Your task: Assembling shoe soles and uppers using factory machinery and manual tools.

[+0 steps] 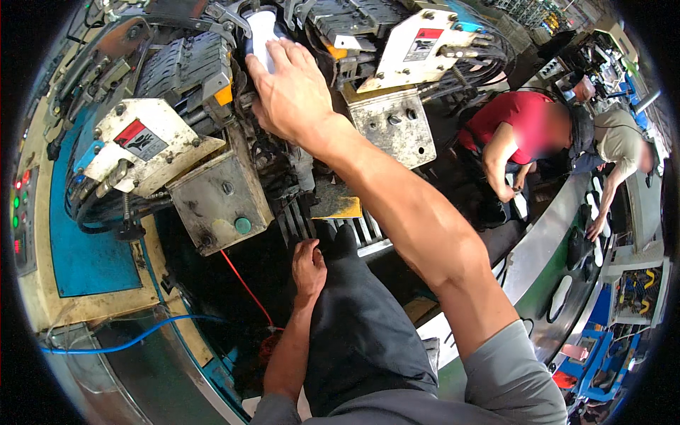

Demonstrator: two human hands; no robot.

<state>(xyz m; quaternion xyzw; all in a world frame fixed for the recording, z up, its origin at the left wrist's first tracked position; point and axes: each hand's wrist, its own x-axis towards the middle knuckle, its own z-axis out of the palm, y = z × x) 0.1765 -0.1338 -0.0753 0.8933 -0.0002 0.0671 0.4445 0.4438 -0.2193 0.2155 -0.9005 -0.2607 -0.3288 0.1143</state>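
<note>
My right hand [294, 92] reaches up into the middle of a big shoe-making machine [191, 85]. Its fingers lie flat on a white shoe part [261, 32] clamped between the machine's black jaws. The palm faces away, so I cannot see whether the fingers grip it. My left hand [308, 269] is low in the picture. It rests with curled fingers on my knee, on the dark trouser leg [354, 326], and holds nothing.
Two metal guard plates with red-and-black warning stickers [142, 138] [423, 44] flank the jaws. A panel of red and green lights [20, 219] sits at far left. A blue hose [120, 343] and red cable [244, 283] run below. At right, two people [524, 134] bend over a conveyor carrying soles [563, 294].
</note>
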